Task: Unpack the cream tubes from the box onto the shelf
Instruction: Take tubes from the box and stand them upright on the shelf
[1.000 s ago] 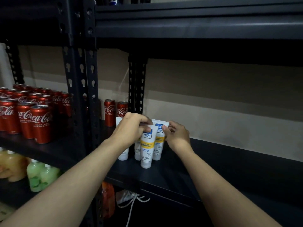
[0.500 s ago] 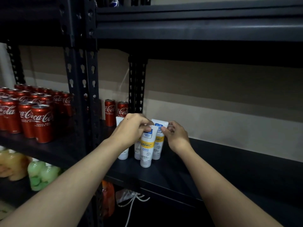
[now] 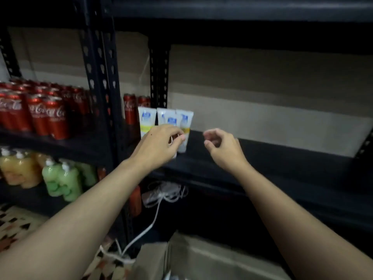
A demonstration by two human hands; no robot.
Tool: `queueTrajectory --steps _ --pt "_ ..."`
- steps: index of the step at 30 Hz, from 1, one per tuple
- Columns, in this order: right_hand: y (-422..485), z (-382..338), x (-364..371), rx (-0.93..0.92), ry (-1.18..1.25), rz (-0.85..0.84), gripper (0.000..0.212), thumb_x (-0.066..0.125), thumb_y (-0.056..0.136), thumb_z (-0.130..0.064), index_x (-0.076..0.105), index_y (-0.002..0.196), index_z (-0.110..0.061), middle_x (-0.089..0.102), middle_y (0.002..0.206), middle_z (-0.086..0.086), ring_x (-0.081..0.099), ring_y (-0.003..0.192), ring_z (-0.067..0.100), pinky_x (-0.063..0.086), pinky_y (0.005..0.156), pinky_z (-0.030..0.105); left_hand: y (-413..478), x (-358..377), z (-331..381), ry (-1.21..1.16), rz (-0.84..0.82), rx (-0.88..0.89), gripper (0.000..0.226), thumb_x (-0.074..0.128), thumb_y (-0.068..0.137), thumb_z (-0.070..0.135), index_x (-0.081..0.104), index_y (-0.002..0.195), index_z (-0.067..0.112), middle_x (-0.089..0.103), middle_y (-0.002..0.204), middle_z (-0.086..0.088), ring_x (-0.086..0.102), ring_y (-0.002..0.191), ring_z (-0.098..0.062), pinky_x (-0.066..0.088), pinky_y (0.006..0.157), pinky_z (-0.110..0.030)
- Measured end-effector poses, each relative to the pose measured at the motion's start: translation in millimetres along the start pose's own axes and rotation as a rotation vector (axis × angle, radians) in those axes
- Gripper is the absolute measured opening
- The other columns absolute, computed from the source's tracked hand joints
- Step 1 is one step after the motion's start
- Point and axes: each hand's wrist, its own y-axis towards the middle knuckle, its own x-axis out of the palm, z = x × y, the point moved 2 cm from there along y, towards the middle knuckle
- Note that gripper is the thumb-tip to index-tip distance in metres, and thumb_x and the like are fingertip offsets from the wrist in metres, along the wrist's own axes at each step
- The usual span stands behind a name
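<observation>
Cream tubes point(image 3: 175, 120), white plastic with blue and yellow labels, stand upright cap-down in a tight group left of centre in the frame, on the black metal shelf point(image 3: 282, 158). Four tubes can be made out; the picture is blurred, so label text cannot be read. The leftmost tube stands slightly apart from the other three, which overlap one another.

Left hand point(image 3: 159, 142) sits in front of the lower part of the group, fingers curled, thumb and fingertips pinched together near the right-hand tube. Whether it touches a tube cannot be told. Right hand point(image 3: 222, 148) is right of the tubes, apart from them, fingers loosely curled and grasping nothing.

Red cola cans point(image 3: 48, 114) fill the adjoining shelf bay at left of frame, with two more behind the tubes near the black perforated upright post point(image 3: 159, 77). Below them, at lower left, stand orange and green pump bottles point(image 3: 58, 178). A white cable point(image 3: 153, 215) hangs beneath the shelf in the lower centre. The brown cardboard box point(image 3: 201, 259) lies open at the bottom edge, below both forearms; its contents cannot be made out.
</observation>
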Motion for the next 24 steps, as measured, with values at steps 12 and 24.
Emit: queueTrajectory --steps 12,24 --pt "-194.5 120.7 17.4 0.173 -0.159 -0.446 0.017 0.058 0.089 -0.013 0.071 0.096 -0.022 0.068 0.082 -0.008 0.06 0.07 0.003 0.04 0.061 0.003 -200.2 171.3 15.0 -0.076 -0.839 -0.348 0.012 0.062 0.084 0.022 0.073 0.086 0.026 0.073 0.085 0.002 0.067 0.083 -0.012 0.053 0.084 -0.026" --pt "-281.6 309.0 141.1 0.699 -0.269 -0.838 0.027 0.056 0.089 -0.02 0.067 0.111 -0.009 0.067 0.115 0.016 0.061 0.111 0.031 0.045 0.089 0.028 -310.9 346.6 -23.9 -0.231 -1.109 -0.625 0.041 0.057 0.086 0.043 0.071 0.111 0.014 0.071 0.108 -0.006 0.064 0.104 -0.021 0.046 0.081 -0.025"
